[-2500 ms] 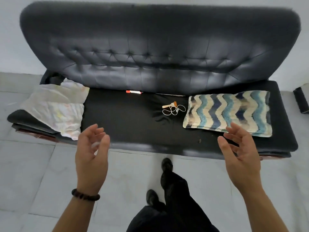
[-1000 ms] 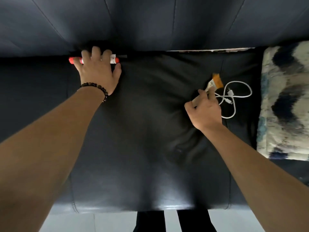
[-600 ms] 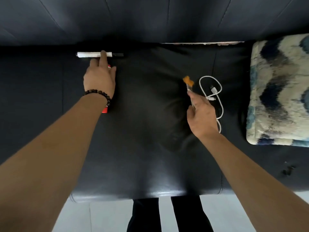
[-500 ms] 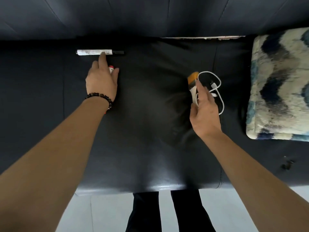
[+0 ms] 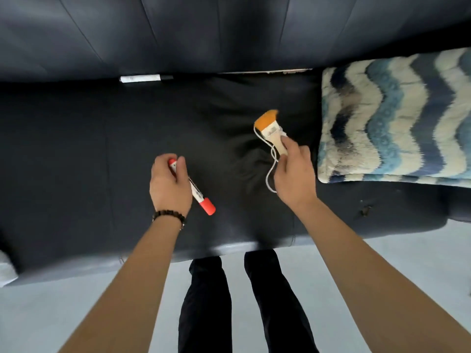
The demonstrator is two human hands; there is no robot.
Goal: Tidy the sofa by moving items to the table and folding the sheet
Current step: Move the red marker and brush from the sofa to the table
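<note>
My left hand [image 5: 168,184] is closed around a red-capped marker [image 5: 198,197], lifted a little over the middle of the black sofa seat [image 5: 76,161]. My right hand [image 5: 293,174] grips a small brush with orange bristles [image 5: 270,126] together with a white cable [image 5: 271,159] that loops down from it. A second marker with a white body and black cap [image 5: 145,78] lies in the crease at the foot of the sofa back. The sheet shows only as a pale corner [image 5: 6,268] at the far left edge.
A wavy blue and cream cushion [image 5: 397,118] lies on the right of the seat, close to my right hand. Small dark crumbs [image 5: 365,211] sit near the seat's front right. Pale floor [image 5: 76,314] and my dark trousers [image 5: 244,301] are below the sofa's front edge.
My left hand has drawn back from the crease with the red-capped marker in it. My right hand has gathered the cable along with the brush and lifted both off the seat.
</note>
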